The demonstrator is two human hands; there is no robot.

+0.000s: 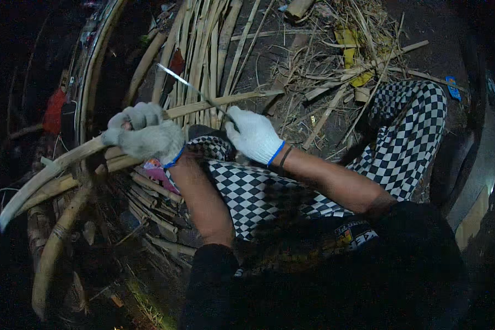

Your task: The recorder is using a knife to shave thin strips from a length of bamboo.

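Two gloved hands work a long bamboo strip (148, 129) over the person's lap; at far left the strip's pale end (16, 206) curves down into the dark, beside several thicker bamboo poles (55, 242) that lie low on the ground; from there the strip rises rightward to the left hand (143, 135), whose grey-white glove is closed round it, fingers curled over the top and the cuff edged in blue; below that hand a bundle of short split sticks (154, 203) lies against the person's left knee; just right of the left hand the strip runs on across the knee, clad in black-and-white checked trousers (247, 187), and its far end (258, 94) reaches past the right hand; the right hand (253, 135), in a whiter glove with a blue cuff, is shut on the handle of a knife (190, 88), whose thin bright blade slants up and to the left, crossing over the strip between the two hands; whether the edge touches the bamboo I cannot tell; behind the hands a sheaf of upright split bamboo slats (203, 38) leans away toward the top of the view; further right the ground is strewn with shavings and scraps (341, 60), some yellow; the person's right knee in the same checked cloth sits at the far right, well apart from the strip.
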